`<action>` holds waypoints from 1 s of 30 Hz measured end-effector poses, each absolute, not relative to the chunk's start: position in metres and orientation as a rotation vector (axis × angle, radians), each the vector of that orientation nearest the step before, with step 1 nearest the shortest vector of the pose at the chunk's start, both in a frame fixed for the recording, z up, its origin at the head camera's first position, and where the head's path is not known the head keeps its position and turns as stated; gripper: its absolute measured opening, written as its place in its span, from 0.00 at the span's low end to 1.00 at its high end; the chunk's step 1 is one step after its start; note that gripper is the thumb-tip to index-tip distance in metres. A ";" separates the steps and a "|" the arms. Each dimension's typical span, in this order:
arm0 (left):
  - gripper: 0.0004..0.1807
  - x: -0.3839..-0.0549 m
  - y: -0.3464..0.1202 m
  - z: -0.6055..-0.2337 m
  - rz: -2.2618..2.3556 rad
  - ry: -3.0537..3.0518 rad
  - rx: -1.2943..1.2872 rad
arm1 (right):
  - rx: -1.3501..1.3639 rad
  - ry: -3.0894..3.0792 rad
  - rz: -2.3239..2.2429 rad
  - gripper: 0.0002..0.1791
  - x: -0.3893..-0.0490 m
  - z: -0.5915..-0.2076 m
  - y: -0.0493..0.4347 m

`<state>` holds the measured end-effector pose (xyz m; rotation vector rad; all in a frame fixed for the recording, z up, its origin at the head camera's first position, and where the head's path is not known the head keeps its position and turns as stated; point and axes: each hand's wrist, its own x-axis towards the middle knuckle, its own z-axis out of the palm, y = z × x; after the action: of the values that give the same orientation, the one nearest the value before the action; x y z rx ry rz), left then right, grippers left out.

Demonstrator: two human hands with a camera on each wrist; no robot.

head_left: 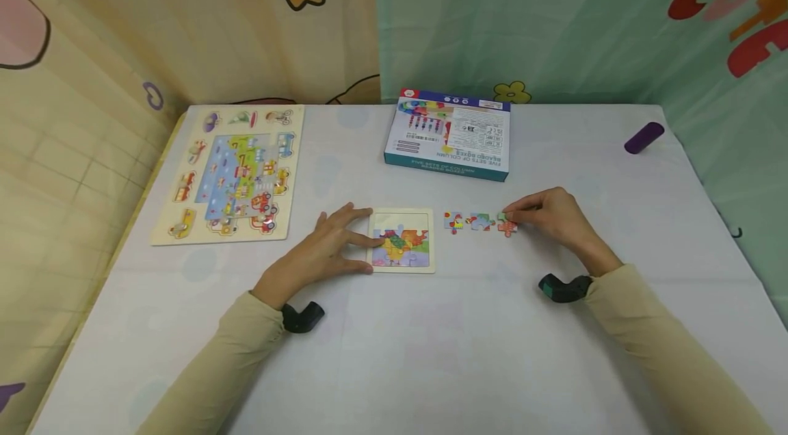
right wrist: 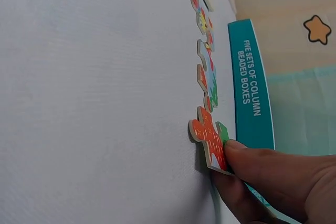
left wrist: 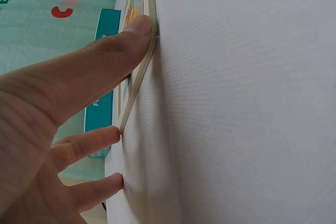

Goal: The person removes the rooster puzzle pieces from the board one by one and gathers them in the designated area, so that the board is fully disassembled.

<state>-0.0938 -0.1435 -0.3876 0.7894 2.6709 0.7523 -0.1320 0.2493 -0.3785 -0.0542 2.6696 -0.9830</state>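
Observation:
My left hand (head_left: 326,247) spreads its fingers over the left side of a small wooden puzzle tray (head_left: 403,211). Its thumb (left wrist: 139,32) rests on the near edge, and one fingertip reaches onto the joined pieces (head_left: 400,254) in the tray's lower part. My right hand (head_left: 554,217) pinches a red and green puzzle piece (right wrist: 212,142) between thumb and finger, tilted at the table surface. Left of it, two loose pieces lie in a row: a blue one with red and green (head_left: 480,221) and a yellow, red and blue one (head_left: 453,221).
Behind the tray lies a teal and blue box (head_left: 446,172). A large picture puzzle board (head_left: 163,233) is at the left, with pieces on it. Far right on the white table (head_left: 431,366) lies a purple cylinder (head_left: 644,138). Printed curtains (head_left: 529,18) hang behind.

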 end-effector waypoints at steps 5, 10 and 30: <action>0.28 -0.093 -0.144 -0.387 0.758 2.672 0.789 | -0.047 2.726 -0.944 0.11 -0.129 -0.377 0.245; 0.28 -0.092 -0.144 -0.388 0.765 2.671 0.788 | -0.033 2.758 -0.921 0.11 -0.127 -0.377 0.241; 0.28 -0.091 -0.145 -0.387 0.761 2.676 0.793 | -0.074 2.862 -0.938 0.09 -0.127 -0.385 0.239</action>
<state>-0.0913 -0.1451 -0.3874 0.7932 2.6758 0.7614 -0.1269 0.2395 -0.3855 -0.0738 2.8620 -0.9377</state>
